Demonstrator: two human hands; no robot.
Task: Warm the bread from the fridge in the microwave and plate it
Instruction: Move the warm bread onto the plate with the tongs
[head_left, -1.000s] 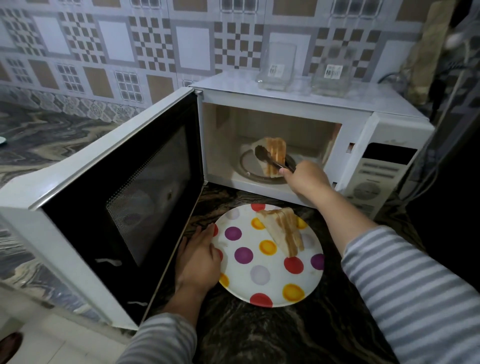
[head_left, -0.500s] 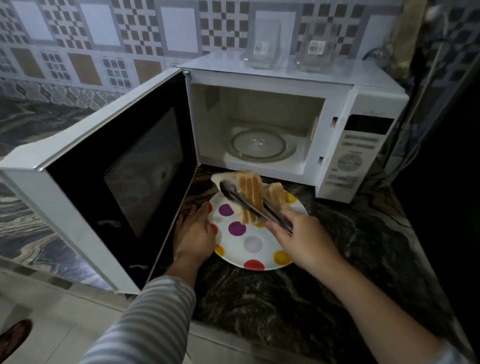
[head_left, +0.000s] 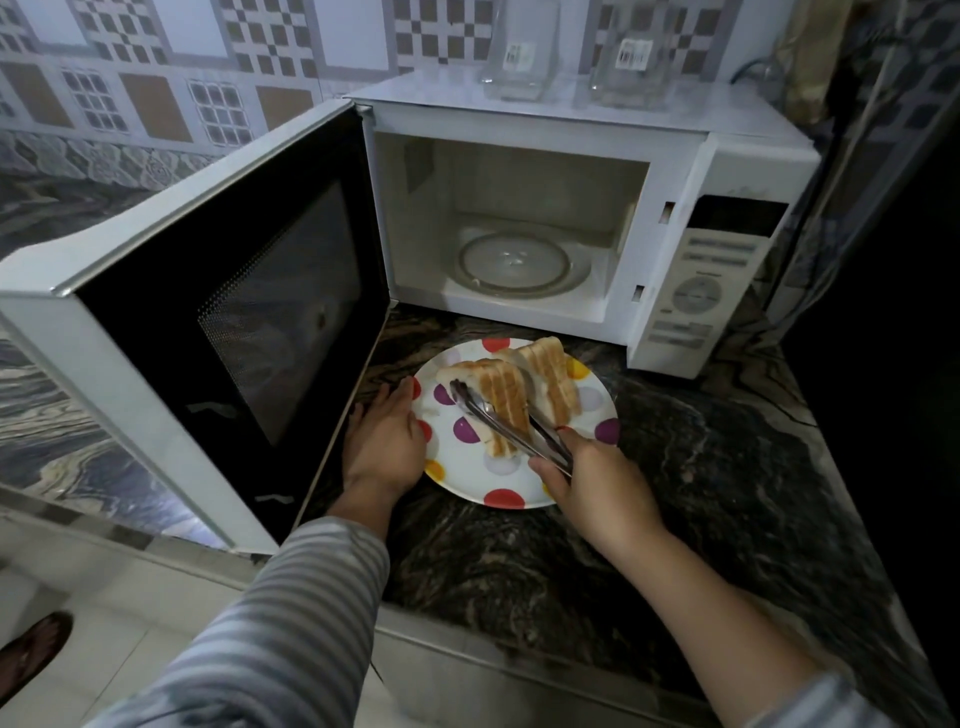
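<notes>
A white plate with coloured dots (head_left: 506, 491) sits on the dark stone counter in front of the open white microwave (head_left: 727, 171). Two stacks of sliced bread are over the plate. The right stack (head_left: 553, 382) lies on it. Metal tongs (head_left: 498, 423) clamp the left stack (head_left: 493, 395), and my right hand (head_left: 592, 480) grips the tongs' handles at the plate's near right edge. My left hand (head_left: 384, 441) rests flat on the counter, touching the plate's left rim. The glass turntable (head_left: 519, 262) inside the microwave holds nothing.
The microwave door (head_left: 234, 312) stands swung open to the left, close beside my left hand. Two clear glass containers (head_left: 519, 52) stand on top of the microwave. The dark counter (head_left: 701, 467) runs right of the plate. A foot (head_left: 31, 649) shows on the tiled floor at lower left.
My right hand drew the tongs with a bread stack out of the microwave and lowered it onto the plate beside the other stack. My left hand stayed at the plate's rim.
</notes>
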